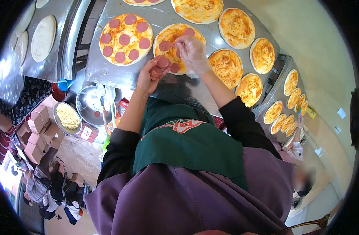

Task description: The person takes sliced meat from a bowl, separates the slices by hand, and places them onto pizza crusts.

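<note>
My bare left hand [148, 76] is closed around a small stack of sausage slices [163, 62], just off the near edge of a pizza [172, 36]. Above that pizza is my right hand [193, 55], in a clear plastic glove, its fingers pinched together at a sausage slice [178, 53]. A few slices lie on this pizza's sauce-and-cheese top. To its left sits a pizza [125, 39] dotted with several slices. Several pizzas without slices, such as one [236, 28] at the upper right, share the metal table [179, 88].
Below the table at left are a bowl of grated cheese [68, 116], a metal bowl [89, 102] and cardboard boxes [40, 131]. Bare dough rounds [44, 38] lie on the left counter. At right, another person [298, 150] stands by a table with pizzas [279, 123].
</note>
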